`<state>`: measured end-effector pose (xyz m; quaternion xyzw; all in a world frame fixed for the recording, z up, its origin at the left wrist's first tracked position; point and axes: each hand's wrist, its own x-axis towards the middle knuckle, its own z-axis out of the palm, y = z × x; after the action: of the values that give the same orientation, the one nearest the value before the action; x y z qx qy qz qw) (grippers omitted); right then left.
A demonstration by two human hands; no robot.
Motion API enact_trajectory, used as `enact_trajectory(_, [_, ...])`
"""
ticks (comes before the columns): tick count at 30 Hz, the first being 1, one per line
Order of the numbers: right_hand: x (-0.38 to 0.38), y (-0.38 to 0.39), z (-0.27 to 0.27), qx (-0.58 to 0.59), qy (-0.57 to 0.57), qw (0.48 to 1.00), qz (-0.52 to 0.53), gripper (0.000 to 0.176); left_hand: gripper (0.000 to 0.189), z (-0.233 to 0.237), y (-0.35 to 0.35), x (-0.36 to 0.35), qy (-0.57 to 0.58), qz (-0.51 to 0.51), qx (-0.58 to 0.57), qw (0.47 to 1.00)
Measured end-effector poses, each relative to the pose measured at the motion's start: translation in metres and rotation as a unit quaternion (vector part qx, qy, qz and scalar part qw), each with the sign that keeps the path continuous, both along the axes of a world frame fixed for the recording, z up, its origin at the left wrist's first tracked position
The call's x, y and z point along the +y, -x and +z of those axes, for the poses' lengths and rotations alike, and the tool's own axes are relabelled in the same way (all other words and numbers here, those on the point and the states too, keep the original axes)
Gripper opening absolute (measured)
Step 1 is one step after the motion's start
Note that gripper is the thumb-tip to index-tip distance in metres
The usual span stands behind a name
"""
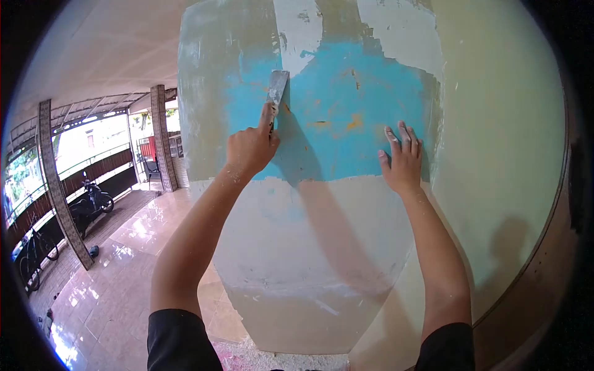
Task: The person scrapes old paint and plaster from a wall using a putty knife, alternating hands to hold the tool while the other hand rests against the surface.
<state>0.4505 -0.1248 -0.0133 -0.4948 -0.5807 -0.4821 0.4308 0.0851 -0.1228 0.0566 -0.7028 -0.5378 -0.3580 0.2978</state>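
A putty knife (278,86) with a smeared metal blade is in my left hand (252,147). The hand is closed round its handle, with the index finger stretched up toward the blade. The blade lies against the wall panel near the upper left edge of a turquoise patch (337,93). My right hand (403,157) holds nothing; its fingers are spread on the right side of the turquoise area, with whitish residue on the fingertips. Pale filler (346,235) covers the wall below the turquoise, and white patches (399,40) show above it. Orange-brown marks dot the turquoise.
A pale green wall (501,123) adjoins the panel on the right. To the left is a glossy tiled floor (133,266) with two pillars, a motorcycle (96,196), a bicycle (34,260) and a chair (151,168). White debris (284,360) lies at the panel's foot.
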Motion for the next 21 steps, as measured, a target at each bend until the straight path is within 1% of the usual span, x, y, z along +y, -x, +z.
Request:
enact_trajectory(1, [-0.005, 0.000, 0.003, 0.002, 0.025, 1.000, 0.007, 0.060, 0.073, 0.002, 0.004, -0.004, 0.005, 0.007, -0.001, 1.000])
enact_trajectory(2, [-0.009, -0.001, 0.004, 0.003, 0.023, 1.000, 0.005, 0.060, 0.073, 0.004, 0.009, -0.008, 0.004, 0.005, 0.000, 1.000])
enact_trajectory(4, [-0.016, -0.005, 0.006, -0.029, 0.039, 0.999, 0.008, 0.060, 0.071, 0.012, 0.022, -0.010, -0.008, 0.026, -0.019, 0.999])
enact_trajectory(5, [-0.018, -0.007, 0.007, -0.029, 0.039, 0.999, 0.005, 0.060, 0.069, 0.016, 0.028, -0.006, -0.022, 0.017, -0.015, 0.999])
enact_trajectory(8, [-0.021, -0.006, 0.011, -0.046, 0.042, 0.998, -0.004, 0.057, 0.067, 0.037, 0.027, -0.017, -0.018, 0.017, 0.005, 1.000])
enact_trajectory(11, [-0.012, 0.000, 0.022, -0.044, 0.018, 0.999, 0.002, 0.055, 0.066, 0.062, 0.022, -0.020, -0.014, 0.027, 0.004, 1.000])
enact_trajectory(13, [-0.006, 0.007, 0.037, -0.054, -0.026, 0.998, 0.013, 0.054, 0.064, 0.077, 0.017, -0.022, -0.009, 0.036, 0.003, 0.999])
enact_trajectory(15, [0.005, 0.016, 0.053, -0.050, -0.046, 0.997, 0.032, 0.055, 0.063, 0.089, 0.017, -0.015, -0.006, 0.045, 0.003, 0.999])
enact_trajectory(17, [0.018, 0.029, 0.054, -0.047, -0.065, 0.996, 0.051, 0.055, 0.058, 0.100, 0.018, -0.002, -0.046, 0.030, 0.013, 0.998])
enact_trajectory(19, [0.032, 0.040, 0.047, -0.023, -0.100, 0.995, -0.008, 0.057, 0.056, 0.113, 0.015, 0.000, -0.059, 0.038, 0.005, 0.998])
enact_trajectory(21, [0.035, 0.040, 0.045, -0.017, -0.098, 0.995, -0.011, 0.057, 0.054, 0.127, 0.013, 0.002, -0.064, 0.043, -0.004, 0.997])
